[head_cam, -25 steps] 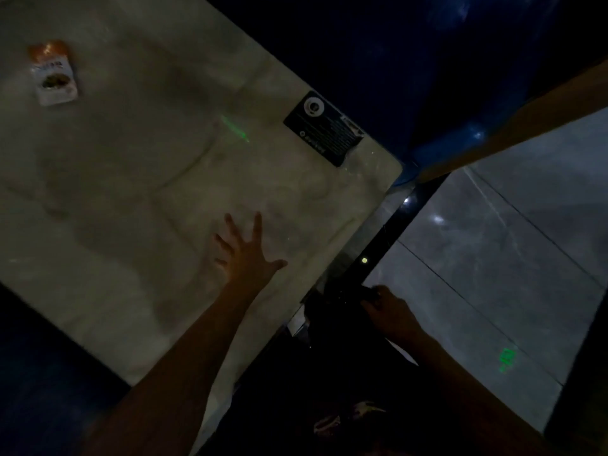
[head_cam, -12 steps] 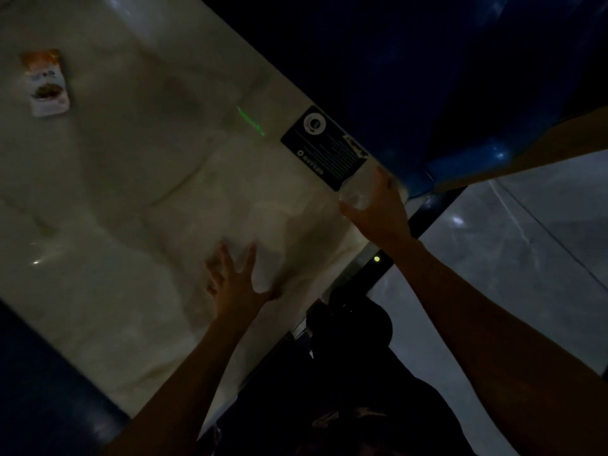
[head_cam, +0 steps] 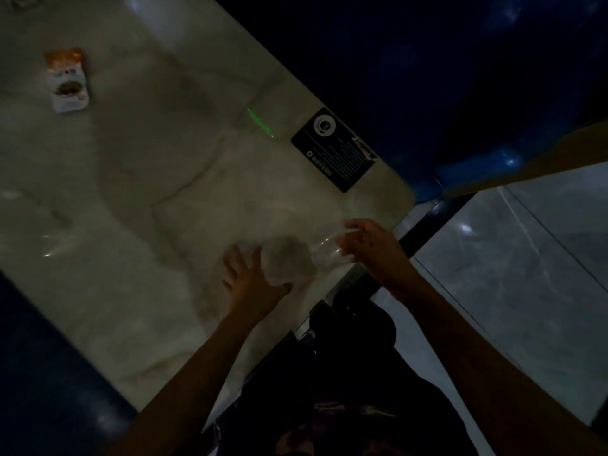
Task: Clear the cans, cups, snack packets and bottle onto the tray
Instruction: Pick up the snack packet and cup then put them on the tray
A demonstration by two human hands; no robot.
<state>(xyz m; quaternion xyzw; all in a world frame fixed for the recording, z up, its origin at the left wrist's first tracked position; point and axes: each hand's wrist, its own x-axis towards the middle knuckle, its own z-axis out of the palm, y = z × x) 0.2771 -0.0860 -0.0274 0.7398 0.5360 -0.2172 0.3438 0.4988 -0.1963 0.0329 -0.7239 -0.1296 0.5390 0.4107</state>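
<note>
The scene is dim. My left hand (head_cam: 250,281) rests on the pale marble table (head_cam: 131,199) near its right edge, fingers wrapped around a clear plastic cup (head_cam: 286,263). My right hand (head_cam: 371,248) holds a second clear cup (head_cam: 325,253) tilted on its side, its open end close against the first cup. A white and orange snack packet (head_cam: 67,82) lies flat far off at the upper left of the table. No tray, can or bottle is in view.
A black label sticker (head_cam: 334,148) sits near the table's far right corner, with a green light streak (head_cam: 260,121) beside it. Dark blue seating (head_cam: 460,77) borders the table. A grey tiled floor (head_cam: 526,274) lies to the right.
My right hand came up from below the table, took a clear cup at the table's corner and brought it left to the cup in my left hand. The view shifted slightly.
</note>
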